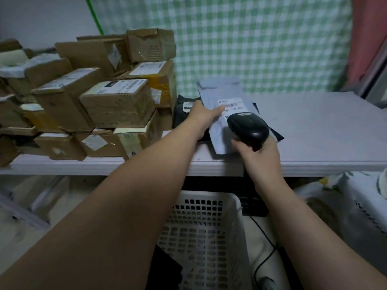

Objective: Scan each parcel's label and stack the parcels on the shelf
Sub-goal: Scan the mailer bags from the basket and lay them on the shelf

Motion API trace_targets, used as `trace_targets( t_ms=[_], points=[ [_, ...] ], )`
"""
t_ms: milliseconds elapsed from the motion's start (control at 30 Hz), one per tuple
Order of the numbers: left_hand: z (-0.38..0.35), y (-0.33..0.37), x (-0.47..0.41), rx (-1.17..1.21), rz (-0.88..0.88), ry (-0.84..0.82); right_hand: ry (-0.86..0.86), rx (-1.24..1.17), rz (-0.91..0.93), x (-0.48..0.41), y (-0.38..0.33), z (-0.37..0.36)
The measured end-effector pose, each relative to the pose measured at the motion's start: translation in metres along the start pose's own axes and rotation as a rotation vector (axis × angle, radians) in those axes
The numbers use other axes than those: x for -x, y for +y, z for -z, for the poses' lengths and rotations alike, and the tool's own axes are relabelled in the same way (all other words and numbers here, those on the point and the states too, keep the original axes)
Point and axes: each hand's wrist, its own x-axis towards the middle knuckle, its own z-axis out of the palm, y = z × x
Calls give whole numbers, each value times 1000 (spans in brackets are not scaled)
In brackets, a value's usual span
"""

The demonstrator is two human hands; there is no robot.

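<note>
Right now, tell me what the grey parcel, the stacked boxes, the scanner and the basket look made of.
The grey parcel: thin plastic film, probably; soft creases and folds. The boxes: brown matte cardboard, dented corners, taped seams. The scanner in the right hand: hard black plastic, smooth, slightly glossy. The basket: white rigid plastic, moulded grid holes.

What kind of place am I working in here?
Probably a small home parcel-sorting corner: taped cardboard parcels stacked on a white shelf, a handheld scanner in the right hand, gingham curtain behind.
</note>
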Motion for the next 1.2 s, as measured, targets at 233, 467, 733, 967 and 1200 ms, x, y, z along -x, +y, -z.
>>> trace_targets(
  t_ms=[233,467,733,967,1200],
  points=[
    [32,-21,37,-292,-114,-6,-95,17,-14,13,8,2],
    [100,-92,117,-411,-135,-121,-401,128,13,61,8,-16],
    [184,-235,150,-1177,139,-453,-813,381,-99,114,64,-89],
    [189,-350,153,-1435,277,-881,-847,424,-285,126,119,-147],
    [158,-430,145,-1570,91,-1026,-851,507,-514,129,194,-158]
  ],
)
